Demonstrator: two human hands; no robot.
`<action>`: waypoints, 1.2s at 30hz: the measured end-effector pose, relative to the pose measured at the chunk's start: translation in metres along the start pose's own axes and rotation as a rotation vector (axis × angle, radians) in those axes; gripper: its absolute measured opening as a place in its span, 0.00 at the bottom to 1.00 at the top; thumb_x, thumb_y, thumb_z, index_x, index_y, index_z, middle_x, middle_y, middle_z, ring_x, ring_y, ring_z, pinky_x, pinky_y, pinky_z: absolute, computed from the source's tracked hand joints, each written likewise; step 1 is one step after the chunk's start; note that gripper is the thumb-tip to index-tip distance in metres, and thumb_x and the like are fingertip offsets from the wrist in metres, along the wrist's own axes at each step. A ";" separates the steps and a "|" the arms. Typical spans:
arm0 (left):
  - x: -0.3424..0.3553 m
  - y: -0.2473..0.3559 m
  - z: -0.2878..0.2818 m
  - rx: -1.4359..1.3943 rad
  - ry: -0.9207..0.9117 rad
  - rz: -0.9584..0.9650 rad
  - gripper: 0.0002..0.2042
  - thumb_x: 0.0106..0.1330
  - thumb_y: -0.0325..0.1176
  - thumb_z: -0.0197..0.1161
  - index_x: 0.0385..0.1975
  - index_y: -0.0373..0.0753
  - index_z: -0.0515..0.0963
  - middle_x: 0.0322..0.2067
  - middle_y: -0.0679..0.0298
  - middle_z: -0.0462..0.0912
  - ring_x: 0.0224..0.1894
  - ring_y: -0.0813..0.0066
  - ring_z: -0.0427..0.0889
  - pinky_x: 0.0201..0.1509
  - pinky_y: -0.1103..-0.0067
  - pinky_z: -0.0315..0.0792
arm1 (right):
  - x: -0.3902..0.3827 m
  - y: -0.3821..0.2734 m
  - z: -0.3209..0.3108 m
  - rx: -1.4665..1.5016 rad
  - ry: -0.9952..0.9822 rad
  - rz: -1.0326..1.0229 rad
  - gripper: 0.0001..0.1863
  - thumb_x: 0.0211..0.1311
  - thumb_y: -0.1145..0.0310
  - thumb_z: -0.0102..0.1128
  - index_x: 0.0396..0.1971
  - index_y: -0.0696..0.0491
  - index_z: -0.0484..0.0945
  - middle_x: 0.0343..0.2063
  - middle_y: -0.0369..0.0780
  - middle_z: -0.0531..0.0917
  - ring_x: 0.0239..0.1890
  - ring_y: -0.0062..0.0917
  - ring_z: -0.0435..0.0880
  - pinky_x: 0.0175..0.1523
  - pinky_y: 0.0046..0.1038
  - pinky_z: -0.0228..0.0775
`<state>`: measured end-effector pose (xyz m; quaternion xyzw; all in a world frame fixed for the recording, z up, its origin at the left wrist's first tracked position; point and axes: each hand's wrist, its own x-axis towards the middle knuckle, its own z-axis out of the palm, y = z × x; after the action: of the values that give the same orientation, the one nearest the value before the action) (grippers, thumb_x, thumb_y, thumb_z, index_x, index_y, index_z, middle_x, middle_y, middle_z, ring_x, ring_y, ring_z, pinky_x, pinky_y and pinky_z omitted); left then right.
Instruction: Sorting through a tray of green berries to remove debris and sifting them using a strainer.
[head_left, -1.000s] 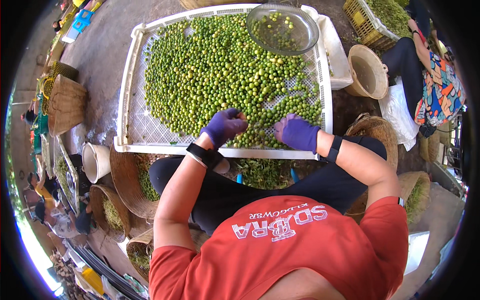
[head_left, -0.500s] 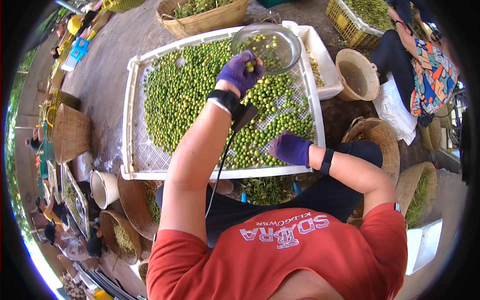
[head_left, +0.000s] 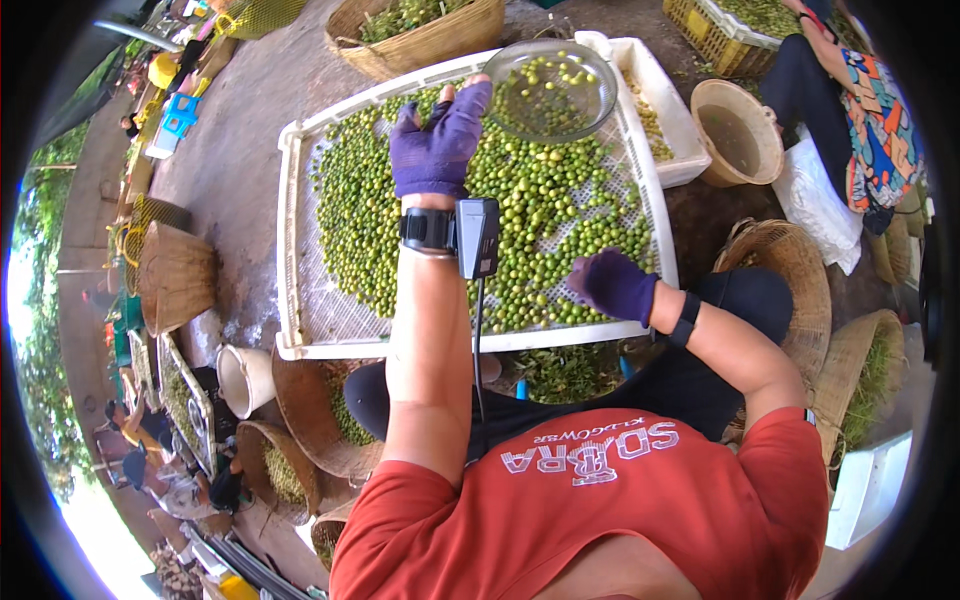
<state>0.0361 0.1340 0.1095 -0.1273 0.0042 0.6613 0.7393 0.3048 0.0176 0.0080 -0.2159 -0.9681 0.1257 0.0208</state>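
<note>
Round green fruits, small and partly yellowish, cover much of a white mesh-bottomed tray. My left hand, in a purple fingerless glove, is over the far part of the fruits with its fingers apart; I see nothing held in it. Just to its right, a clear shallow bowl with some of the fruits in it rests on the tray's far right corner. Over the near right fruits is my right hand, also purple-gloved. Its fingers curl inward, and whatever they may hold is hidden.
A white box adjoins the tray's right side, beside a tan bucket. Wicker baskets stand close on my right, more on my left. A long basket lies beyond the tray. Another person sits at far right.
My left hand has moved left and slightly away from me, from beside the bowl, and its fingers have opened; the fruits it held no longer show. My right hand remains over the near right fruits.
</note>
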 end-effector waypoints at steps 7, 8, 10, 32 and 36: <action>-0.058 0.026 0.012 0.211 0.096 0.081 0.27 0.67 0.41 0.52 0.60 0.29 0.58 0.65 0.43 0.58 0.67 0.50 0.59 0.69 0.54 0.55 | -0.009 0.020 -0.006 -0.149 0.070 0.096 0.04 0.52 0.68 0.58 0.29 0.47 0.76 0.28 0.40 0.77 0.28 0.32 0.80 0.32 0.34 0.66; -0.072 0.025 0.012 0.316 0.138 0.099 0.27 0.67 0.41 0.53 0.61 0.31 0.59 0.65 0.44 0.57 0.67 0.50 0.59 0.69 0.53 0.55 | -0.009 0.025 -0.020 -0.160 0.021 0.117 0.04 0.54 0.70 0.55 0.30 0.49 0.77 0.29 0.41 0.77 0.29 0.34 0.81 0.32 0.36 0.68; -0.101 0.063 0.006 0.500 0.124 -0.093 0.25 0.68 0.44 0.52 0.61 0.37 0.63 0.62 0.49 0.65 0.63 0.50 0.65 0.66 0.53 0.60 | -0.015 0.051 -0.021 -0.067 0.097 0.253 0.05 0.54 0.70 0.56 0.30 0.52 0.78 0.30 0.43 0.77 0.30 0.38 0.81 0.33 0.38 0.71; -0.163 -0.030 -0.136 2.731 0.101 -0.121 0.13 0.56 0.32 0.61 0.42 0.44 0.80 0.40 0.53 0.79 0.41 0.52 0.80 0.47 0.66 0.75 | 0.009 0.043 0.027 -0.370 -0.048 0.014 0.05 0.50 0.73 0.54 0.22 0.49 0.79 0.23 0.41 0.79 0.26 0.33 0.83 0.30 0.35 0.73; -0.145 -0.044 -0.141 2.994 0.140 -0.146 0.09 0.60 0.31 0.57 0.39 0.45 0.80 0.40 0.55 0.79 0.42 0.53 0.80 0.46 0.64 0.75 | 0.014 0.029 0.011 -0.245 -0.011 0.007 0.05 0.51 0.72 0.53 0.22 0.50 0.78 0.25 0.41 0.79 0.27 0.32 0.83 0.30 0.36 0.73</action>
<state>0.0836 -0.0393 0.0065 0.6959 0.6865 0.0006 0.2108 0.3034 0.0467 -0.0103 -0.2195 -0.9755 0.0078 -0.0116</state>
